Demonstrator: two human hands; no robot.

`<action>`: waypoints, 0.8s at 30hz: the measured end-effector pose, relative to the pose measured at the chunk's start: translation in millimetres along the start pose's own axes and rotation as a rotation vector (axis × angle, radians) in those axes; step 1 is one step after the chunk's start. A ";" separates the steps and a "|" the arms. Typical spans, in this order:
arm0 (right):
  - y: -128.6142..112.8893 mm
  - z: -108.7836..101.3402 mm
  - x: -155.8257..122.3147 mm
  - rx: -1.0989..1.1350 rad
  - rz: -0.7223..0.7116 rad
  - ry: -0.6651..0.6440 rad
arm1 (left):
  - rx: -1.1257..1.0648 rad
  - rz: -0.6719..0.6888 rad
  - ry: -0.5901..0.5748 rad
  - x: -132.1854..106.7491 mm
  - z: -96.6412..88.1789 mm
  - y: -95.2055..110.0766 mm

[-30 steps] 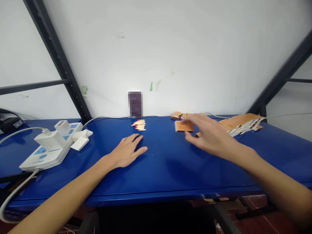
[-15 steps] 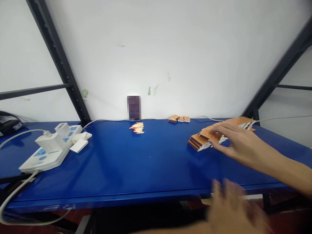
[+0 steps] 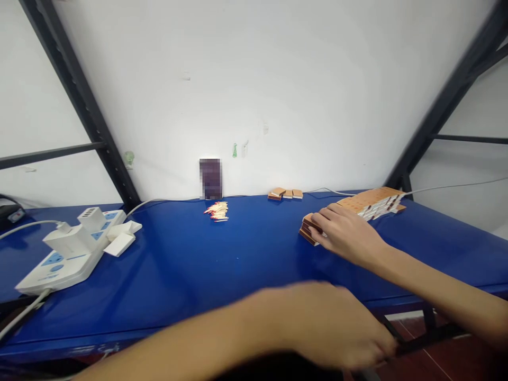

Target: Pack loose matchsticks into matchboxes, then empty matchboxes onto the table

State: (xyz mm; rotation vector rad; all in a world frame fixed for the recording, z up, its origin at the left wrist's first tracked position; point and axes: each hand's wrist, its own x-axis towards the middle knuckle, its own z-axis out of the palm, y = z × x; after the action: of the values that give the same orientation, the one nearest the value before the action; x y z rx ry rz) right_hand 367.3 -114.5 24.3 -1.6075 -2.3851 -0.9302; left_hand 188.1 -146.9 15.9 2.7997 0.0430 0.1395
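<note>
Blue tabletop [image 3: 178, 259], white wall [image 3: 317, 79] behind. Right hand [image 3: 341, 230] bent over left end of stacked matchboxes [image 3: 369, 201] — cannot tell if pinching. Left hand [image 3: 337, 325] blurred — cannot tell if spread.

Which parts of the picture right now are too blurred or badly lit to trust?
All in the head view: the left hand is smeared, apparently by motion, its fingers indistinct; the right hand, on the matchboxes, is clearer; the blue tabletop shows soft sheen and shadows, no harsh glare; the dark rectangle by the wall is pixelated, details unreadable.
</note>
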 end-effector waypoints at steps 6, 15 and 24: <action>10.1 -24.1 49.5 0.041 0.077 -0.008 | 0.174 -0.684 0.455 -134.2 -97.0 -95.9; 37.4 50.5 188.2 0.075 0.058 -0.651 | 0.429 -1.050 0.576 -191.6 -87.8 -166.0; 36.2 102.4 197.4 0.109 0.032 -0.756 | 0.514 -1.303 0.252 -271.5 -110.6 -127.5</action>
State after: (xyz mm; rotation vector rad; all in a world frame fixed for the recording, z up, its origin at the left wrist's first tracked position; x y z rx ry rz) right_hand 337.9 108.3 40.0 -2.2292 -2.7574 -0.1676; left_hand -94.9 -2.8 52.4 2.5476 2.0864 0.1546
